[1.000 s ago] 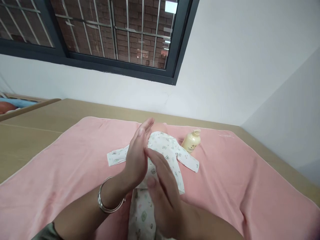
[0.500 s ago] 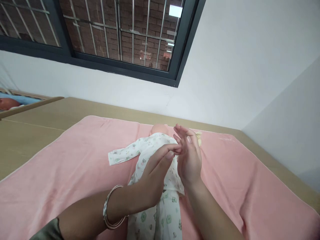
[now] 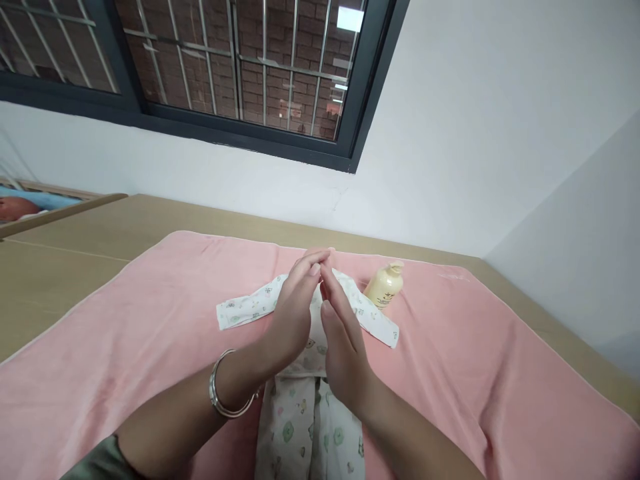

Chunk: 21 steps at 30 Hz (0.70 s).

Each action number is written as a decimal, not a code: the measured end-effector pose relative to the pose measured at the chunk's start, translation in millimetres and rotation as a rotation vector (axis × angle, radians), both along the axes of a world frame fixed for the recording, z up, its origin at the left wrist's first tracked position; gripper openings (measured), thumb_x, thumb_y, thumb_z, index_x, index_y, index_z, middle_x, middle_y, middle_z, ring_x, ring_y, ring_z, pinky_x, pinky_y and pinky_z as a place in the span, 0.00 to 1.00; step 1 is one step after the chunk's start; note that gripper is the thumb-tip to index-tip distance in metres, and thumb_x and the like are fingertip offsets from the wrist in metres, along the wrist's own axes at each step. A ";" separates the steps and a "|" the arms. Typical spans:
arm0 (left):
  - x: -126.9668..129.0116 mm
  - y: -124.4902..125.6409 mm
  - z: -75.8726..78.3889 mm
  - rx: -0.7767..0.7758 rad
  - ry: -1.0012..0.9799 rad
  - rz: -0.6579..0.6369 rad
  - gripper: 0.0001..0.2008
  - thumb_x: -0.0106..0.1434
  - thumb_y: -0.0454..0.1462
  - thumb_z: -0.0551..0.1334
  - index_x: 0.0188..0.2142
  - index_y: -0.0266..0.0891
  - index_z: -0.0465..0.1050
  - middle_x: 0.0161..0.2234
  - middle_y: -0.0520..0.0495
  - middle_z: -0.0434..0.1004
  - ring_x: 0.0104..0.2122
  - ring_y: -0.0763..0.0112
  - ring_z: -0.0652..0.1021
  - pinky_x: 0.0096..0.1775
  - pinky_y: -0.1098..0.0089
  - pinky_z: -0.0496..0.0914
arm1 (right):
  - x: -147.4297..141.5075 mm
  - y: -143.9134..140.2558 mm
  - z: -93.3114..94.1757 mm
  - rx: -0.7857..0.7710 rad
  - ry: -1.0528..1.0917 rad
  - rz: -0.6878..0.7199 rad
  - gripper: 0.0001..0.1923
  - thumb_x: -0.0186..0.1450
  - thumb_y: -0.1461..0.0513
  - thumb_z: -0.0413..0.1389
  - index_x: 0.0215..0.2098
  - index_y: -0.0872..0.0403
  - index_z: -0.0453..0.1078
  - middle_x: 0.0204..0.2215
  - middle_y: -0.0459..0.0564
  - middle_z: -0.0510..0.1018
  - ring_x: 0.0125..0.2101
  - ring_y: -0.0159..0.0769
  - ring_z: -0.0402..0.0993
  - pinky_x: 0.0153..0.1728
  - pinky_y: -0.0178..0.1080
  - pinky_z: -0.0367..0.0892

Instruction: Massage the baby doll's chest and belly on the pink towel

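Note:
A baby doll in a white printed sleepsuit (image 3: 310,427) lies on its back on a pink towel (image 3: 150,333). Its sleeves spread out to both sides and its head is hidden behind my hands. My left hand (image 3: 293,313), with a silver bangle on the wrist, and my right hand (image 3: 343,340) are held palm to palm above the doll's chest, fingers straight and touching. Neither hand holds anything. A small cream lotion bottle (image 3: 384,285) lies on the towel just right of the doll's shoulder.
The towel covers a tan mattress-like surface (image 3: 60,267) that runs to a white wall with a dark-framed barred window (image 3: 225,73). A wooden rail and blue bedding (image 3: 30,203) sit at the far left.
My hands have kept rubbing together: the right hand slid forward past the left, then drew back, so both now meet palm to palm over the doll's chest. The bottle is visible again.

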<state>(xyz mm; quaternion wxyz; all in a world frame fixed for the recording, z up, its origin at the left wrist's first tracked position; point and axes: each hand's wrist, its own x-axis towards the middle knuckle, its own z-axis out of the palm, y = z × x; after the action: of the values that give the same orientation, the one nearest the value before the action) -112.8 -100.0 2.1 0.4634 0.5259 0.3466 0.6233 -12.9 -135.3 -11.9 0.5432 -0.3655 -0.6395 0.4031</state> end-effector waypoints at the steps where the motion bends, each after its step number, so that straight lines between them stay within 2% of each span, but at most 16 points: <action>1: 1.6 -4.2 0.2 -0.008 0.013 0.002 0.19 0.72 0.47 0.52 0.57 0.45 0.71 0.63 0.44 0.69 0.63 0.57 0.68 0.61 0.56 0.66 | 0.3 1.3 -0.8 -0.007 -0.002 0.002 0.29 0.76 0.47 0.46 0.73 0.39 0.52 0.74 0.41 0.50 0.73 0.40 0.42 0.73 0.52 0.45; 4: 9.6 -25.2 -2.9 -0.017 0.060 -0.078 0.18 0.73 0.47 0.52 0.56 0.45 0.71 0.61 0.44 0.70 0.61 0.57 0.70 0.61 0.57 0.66 | 7.4 13.3 -0.2 0.004 0.074 -0.097 0.31 0.75 0.44 0.45 0.73 0.40 0.51 0.74 0.40 0.47 0.74 0.40 0.38 0.73 0.53 0.41; 8: 18.2 -47.2 -12.0 0.086 0.137 -0.214 0.16 0.74 0.46 0.53 0.53 0.45 0.71 0.56 0.44 0.72 0.57 0.60 0.71 0.60 0.58 0.66 | 21.2 33.1 3.8 -0.025 0.208 -0.224 0.31 0.75 0.41 0.43 0.72 0.39 0.52 0.74 0.39 0.48 0.73 0.38 0.40 0.73 0.52 0.40; 11: 16.5 -43.8 -13.4 0.144 0.173 -0.199 0.15 0.75 0.46 0.51 0.50 0.45 0.72 0.53 0.44 0.72 0.53 0.61 0.71 0.58 0.59 0.67 | 23.0 36.3 4.0 -0.027 0.187 -0.211 0.31 0.74 0.41 0.43 0.71 0.41 0.55 0.73 0.41 0.51 0.73 0.40 0.41 0.73 0.53 0.40; 14: 11.6 -32.0 -9.7 0.145 0.199 -0.157 0.18 0.75 0.48 0.49 0.42 0.44 0.75 0.49 0.44 0.73 0.50 0.60 0.72 0.56 0.59 0.69 | 20.2 34.0 2.6 0.015 0.146 -0.173 0.32 0.74 0.42 0.46 0.71 0.42 0.55 0.73 0.43 0.51 0.73 0.42 0.41 0.73 0.54 0.42; 17: 9.4 -23.7 -7.5 0.129 0.251 -0.156 0.23 0.75 0.49 0.47 0.36 0.44 0.75 0.48 0.44 0.73 0.51 0.59 0.72 0.55 0.59 0.69 | 20.3 34.8 2.9 0.056 0.146 -0.197 0.31 0.75 0.42 0.44 0.71 0.41 0.56 0.73 0.43 0.51 0.73 0.40 0.43 0.73 0.54 0.41; 19: 9.6 -20.5 -7.7 0.122 0.263 -0.154 0.23 0.75 0.50 0.46 0.36 0.44 0.76 0.50 0.44 0.73 0.53 0.58 0.71 0.57 0.58 0.68 | 21.5 35.9 3.8 0.066 0.155 -0.225 0.30 0.75 0.42 0.43 0.71 0.41 0.55 0.73 0.43 0.51 0.73 0.39 0.43 0.73 0.54 0.41; 21: 10.3 -17.7 -7.9 0.110 0.253 -0.147 0.21 0.75 0.49 0.47 0.42 0.45 0.77 0.53 0.44 0.73 0.57 0.58 0.71 0.60 0.58 0.66 | 20.9 35.0 4.5 0.072 0.142 -0.241 0.32 0.75 0.42 0.44 0.72 0.41 0.53 0.74 0.43 0.49 0.73 0.40 0.42 0.72 0.55 0.42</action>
<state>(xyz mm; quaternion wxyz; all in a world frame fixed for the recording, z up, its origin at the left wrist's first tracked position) -102.5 -117.7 -5.8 0.4308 0.6489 0.3282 0.5345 8.1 -100.2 -7.5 0.6443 -0.3903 -0.5649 0.3368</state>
